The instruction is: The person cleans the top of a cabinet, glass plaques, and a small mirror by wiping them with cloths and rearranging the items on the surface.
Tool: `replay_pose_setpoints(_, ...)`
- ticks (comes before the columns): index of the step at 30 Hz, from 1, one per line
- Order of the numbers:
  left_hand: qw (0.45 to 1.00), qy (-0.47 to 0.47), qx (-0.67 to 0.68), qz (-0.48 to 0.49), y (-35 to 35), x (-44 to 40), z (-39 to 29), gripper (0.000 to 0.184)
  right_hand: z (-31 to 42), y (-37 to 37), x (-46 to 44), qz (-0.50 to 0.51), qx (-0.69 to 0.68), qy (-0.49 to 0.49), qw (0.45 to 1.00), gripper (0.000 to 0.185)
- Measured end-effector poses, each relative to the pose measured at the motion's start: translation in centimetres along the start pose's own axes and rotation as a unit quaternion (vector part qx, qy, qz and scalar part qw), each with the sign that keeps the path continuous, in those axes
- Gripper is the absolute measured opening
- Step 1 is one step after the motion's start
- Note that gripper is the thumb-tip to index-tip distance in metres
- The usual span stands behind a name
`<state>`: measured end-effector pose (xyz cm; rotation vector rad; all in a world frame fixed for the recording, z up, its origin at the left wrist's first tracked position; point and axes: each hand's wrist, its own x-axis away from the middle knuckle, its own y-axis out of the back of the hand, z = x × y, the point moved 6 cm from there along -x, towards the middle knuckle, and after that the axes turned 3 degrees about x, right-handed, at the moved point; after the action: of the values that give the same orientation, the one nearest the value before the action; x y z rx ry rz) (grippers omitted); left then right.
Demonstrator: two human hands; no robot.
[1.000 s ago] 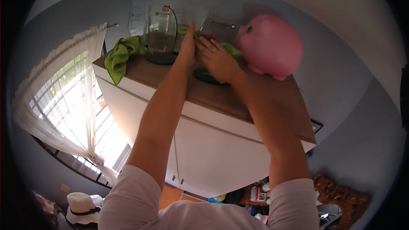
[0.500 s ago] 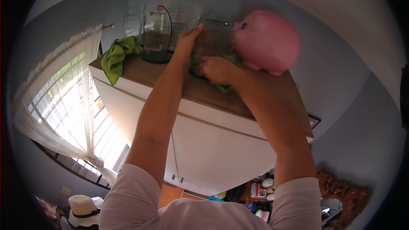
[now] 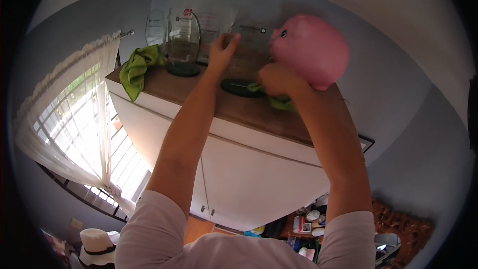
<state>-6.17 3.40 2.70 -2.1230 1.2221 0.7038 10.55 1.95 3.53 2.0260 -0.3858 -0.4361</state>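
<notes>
A clear glass award with dark lettering stands upright on a dark oval base on top of the cabinet. My left hand is closed around its left edge, thumb on the right side; the far fingers are partly hidden. At the right end of the base is my right hand, slightly blurred, its fingers wrapped round a green cloth. Part of that cloth hangs below the hand, over the cabinet top, and a corner reaches onto the base.
Close by on the right sits a pink piggy bank. Left of my hands are another glass award and smaller plaques behind. A second green cloth drapes over the left corner of the white cabinet. A curtained window is further left.
My right hand has moved right with the green cloth, uncovering the award's dark base. The left hand has shifted slightly down, staying at the award's left edge.
</notes>
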Motion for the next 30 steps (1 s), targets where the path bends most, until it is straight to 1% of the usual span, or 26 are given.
replay_pose_setpoints(1, 0.998, -0.036, -0.045, -0.013, -0.1, 0.2, -0.3, 0.055, -0.8, 0.3, 0.3, -0.016, -0.018, -0.014, 1.0, 0.018)
replay_pose_setpoints(2, 0.993, -0.072, -0.089, -0.027, -0.2, 0.3, -0.6, 0.059, -1.9, 1.1, 0.8, -0.063, -0.055, -0.04, 0.996, 0.017)
replay_pose_setpoints(3, 0.98, -0.126, -0.144, -0.061, -0.2, 0.6, -1.4, 0.064, -2.6, 2.4, 1.5, -0.11, -0.092, -0.065, 0.988, 0.017)
replay_pose_setpoints(4, 0.959, -0.179, -0.198, -0.095, -0.3, 0.9, -2.1, 0.069, -3.3, 3.3, 2.0, -0.156, -0.129, -0.089, 0.975, 0.016)
replay_pose_setpoints(5, 0.931, -0.229, -0.251, -0.129, -0.2, 1.4, -2.9, 0.074, -4.2, 4.1, 2.4, -0.238, -0.15, -0.126, 0.951, 0.015)
replay_pose_setpoints(7, 0.903, -0.309, -0.273, -0.124, -0.6, 2.4, -4.5, 0.081, -5.7, 5.4, 3.6, -0.397, -0.187, -0.197, 0.877, 0.016)
replay_pose_setpoints(8, 0.886, -0.348, -0.283, -0.121, -0.9, 3.0, -5.2, 0.084, -6.1, 5.5, 3.9, -0.441, -0.249, -0.204, 0.838, 0.016)
replay_pose_setpoints(10, 0.876, -0.403, -0.262, -0.036, -2.7, 3.9, -6.6, 0.089, -6.3, 5.7, 4.4, -0.52, -0.367, -0.213, 0.742, 0.017)
replay_pose_setpoints(11, 0.867, -0.43, -0.251, 0.008, -3.6, 4.5, -7.4, 0.091, -6.1, 5.3, 4.0, -0.525, -0.394, -0.215, 0.723, 0.018)
replay_pose_setpoints(13, 0.847, -0.434, -0.299, 0.07, -5.4, 5.9, -8.9, 0.094, -5.9, 3.9, 3.0, -0.534, -0.448, -0.218, 0.683, 0.02)
replay_pose_setpoints(14, 0.835, -0.434, -0.325, 0.101, -6.2, 6.5, -9.4, 0.095, -5.8, 3.3, 2.5, -0.53, -0.477, -0.197, 0.672, 0.022)
replay_pose_setpoints(15, 0.829, -0.458, -0.3, 0.118, -6.7, 7.1, -9.9, 0.086, -5.6, 2.8, 2.0, -0.524, -0.507, -0.174, 0.661, 0.025)
replay_pose_setpoints(16, 0.849, -0.425, -0.282, 0.138, -6.9, 6.9, -9.4, 0.081, -5.4, 2.4, 1.5, -0.517, -0.537, -0.151, 0.65, 0.027)
replay_pose_setpoints(18, 0.884, -0.356, -0.247, 0.176, -7.0, 6.5, -8.0, 0.072, -5.7, 1.5, 1.0, -0.468, -0.655, -0.124, 0.58, 0.029)
replay_pose_setpoints(19, 0.886, -0.354, -0.252, 0.161, -6.7, 6.2, -7.7, 0.068, -5.6, 1.2, 0.7, -0.439, -0.709, -0.111, 0.541, 0.03)
replay_pose_setpoints(21, 0.891, -0.347, -0.261, 0.135, -6.5, 5.6, -7.1, 0.059, -4.6, 2.1, 1.0, -0.457, -0.643, -0.092, 0.608, 0.032)
replay_pose_setpoints(24, 0.879, -0.4, -0.241, 0.095, -6.1, 5.9, -7.3, 0.051, -3.5, 3.7, 2.6, -0.498, -0.499, -0.074, 0.706, 0.035)
replay_pose_setpoints(25, 0.894, -0.387, -0.202, 0.101, -5.8, 5.9, -7.3, 0.047, -3.2, 4.1, 3.3, -0.511, -0.441, -0.068, 0.735, 0.035)
replay_pose_setpoints(27, 0.918, -0.362, -0.122, 0.11, -4.9, 5.7, -7.4, 0.04, -4.3, 3.8, 4.7, -0.508, -0.432, -0.112, 0.737, 0.036)
replay_pose_setpoints(28, 0.926, -0.363, -0.09, 0.056, -3.8, 5.1, -7.3, 0.039, -5.1, 3.8, 5.7, -0.507, -0.426, -0.132, 0.738, 0.036)
replay_pose_setpoints(30, 0.93, -0.363, -0.023, -0.053, -1.1, 3.7, -6.6, 0.038, -7.0, 4.0, 8.3, -0.468, -0.439, -0.189, 0.743, 0.036)
